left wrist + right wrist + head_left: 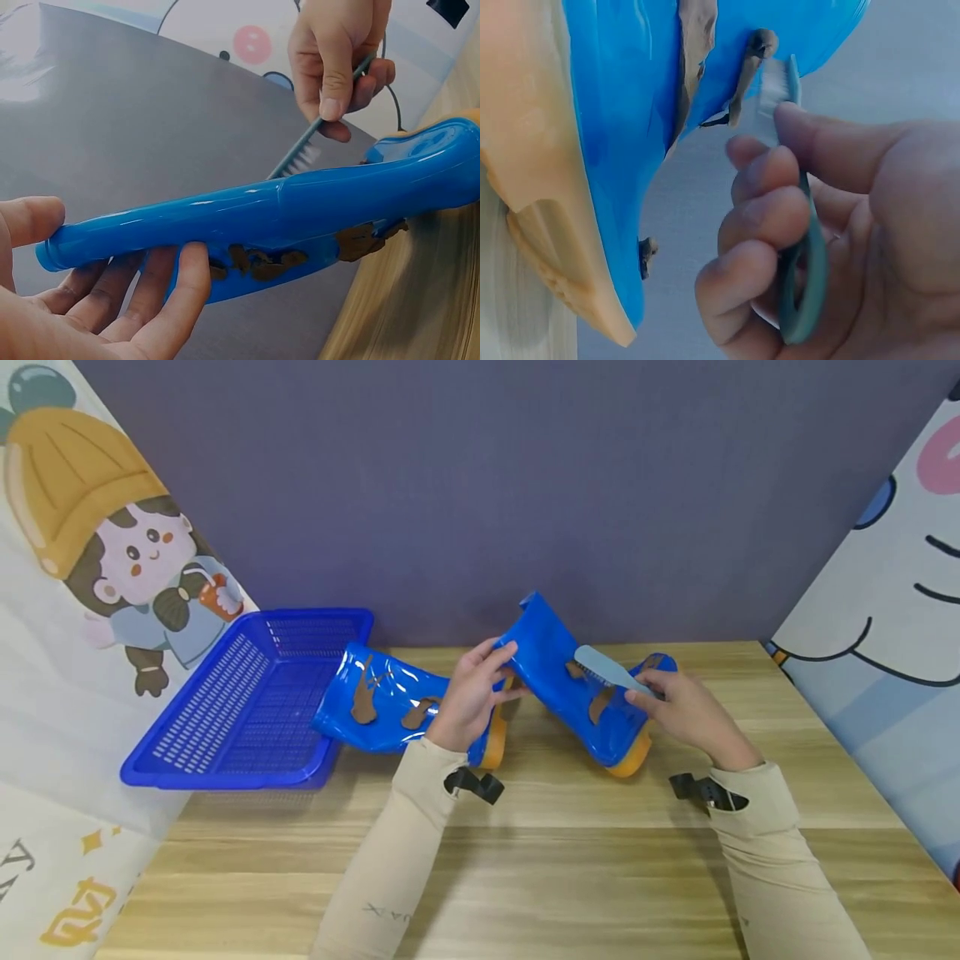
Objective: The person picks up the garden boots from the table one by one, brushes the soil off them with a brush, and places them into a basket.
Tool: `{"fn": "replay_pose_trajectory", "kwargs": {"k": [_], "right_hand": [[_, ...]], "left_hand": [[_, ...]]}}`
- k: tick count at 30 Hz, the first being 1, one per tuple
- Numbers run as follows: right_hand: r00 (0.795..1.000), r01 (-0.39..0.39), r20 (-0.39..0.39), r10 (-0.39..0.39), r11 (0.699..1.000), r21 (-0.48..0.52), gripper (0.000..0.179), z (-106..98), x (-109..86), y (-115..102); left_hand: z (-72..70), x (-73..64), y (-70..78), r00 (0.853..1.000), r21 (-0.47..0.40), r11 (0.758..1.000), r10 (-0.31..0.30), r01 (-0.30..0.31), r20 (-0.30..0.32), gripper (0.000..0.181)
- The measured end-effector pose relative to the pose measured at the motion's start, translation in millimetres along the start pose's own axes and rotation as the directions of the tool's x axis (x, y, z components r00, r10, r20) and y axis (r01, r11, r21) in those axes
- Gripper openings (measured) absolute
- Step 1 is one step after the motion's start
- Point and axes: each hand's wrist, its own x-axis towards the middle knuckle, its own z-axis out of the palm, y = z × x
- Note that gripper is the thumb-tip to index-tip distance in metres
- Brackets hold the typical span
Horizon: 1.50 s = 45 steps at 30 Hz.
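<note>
At the back left corner of the table point(562, 868), the basket point(225, 779) is partly hidden by a lying boot point(386, 693). My left grip point(472, 697), also covering that boot, clamps the tilted boot point(546, 652) near the back edge. My right grip point(693, 714) clamps the brush point(606, 667), its bristles point(772, 86) blurred.

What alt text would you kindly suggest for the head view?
A person's left hand grips a tilted, orange-soled blue rain boot while the right hand holds a pale blue brush at the boot's brown patches. A second brown-patched boot lies beside a blue plastic basket on the wooden table.
</note>
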Motion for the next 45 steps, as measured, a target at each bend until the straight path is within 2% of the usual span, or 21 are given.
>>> {"fn": "replay_pose_trajectory", "kwargs": {"k": [3,7,13,17,20,23,26,28,35,45], "right_hand": [[1.000,-0.010,-0.009,0.010,1.000,-0.015,0.031,-0.6,-0.1,1.8],[0.998,-0.026,-0.060,0.023,0.998,-0.048,0.033,-2.8,-1.4,4.2],[0.996,-0.047,-0.081,0.044,0.998,-0.033,0.040,-6.3,-4.4,5.0],[0.997,-0.014,-0.072,0.012,1.000,-0.021,0.038,-8.3,-5.4,3.6],[0.999,0.047,-0.019,-0.047,0.999,-0.014,0.034,-9.4,-5.1,2.6],[0.992,0.092,0.081,-0.093,0.996,0.015,0.028,-10.2,-5.2,2.4],[0.980,0.097,0.170,-0.104,0.994,0.049,0.023,-9.5,-4.7,3.2],[0.977,0.094,0.187,-0.103,0.994,0.057,0.022,-8.1,-3.6,4.8],[0.993,0.055,0.103,-0.054,0.998,-0.013,0.025,-5.5,1.0,13.1],[1.000,0.010,-0.005,-0.010,1.000,-0.014,0.030,-2.8,5.3,23.9]], "left_hand": [[0.0,-0.1,-0.5,1.000,0.006,1.000,-0.003,0.003,-0.011,0.032],[0.4,0.2,-0.4,1.000,0.020,1.000,-0.002,0.002,-0.016,0.032],[0.2,0.3,-0.2,1.000,0.017,1.000,-0.005,0.005,-0.016,0.032],[-1.3,0.4,0.0,1.000,0.021,1.000,0.002,-0.001,-0.011,0.032],[-2.8,0.8,0.1,1.000,0.016,1.000,0.002,-0.002,-0.009,0.032],[-4.0,1.0,0.1,1.000,0.019,1.000,0.000,0.000,-0.012,0.032],[-4.5,1.2,0.0,1.000,0.020,1.000,0.000,0.000,-0.013,0.033],[-4.7,1.2,-0.1,1.000,0.018,1.000,0.001,-0.001,-0.012,0.033],[-4.6,0.8,-0.3,1.000,0.013,1.000,-0.001,0.001,-0.008,0.032],[-3.0,0.7,-1.8,1.000,0.017,1.000,0.008,-0.008,0.000,0.033]]}}
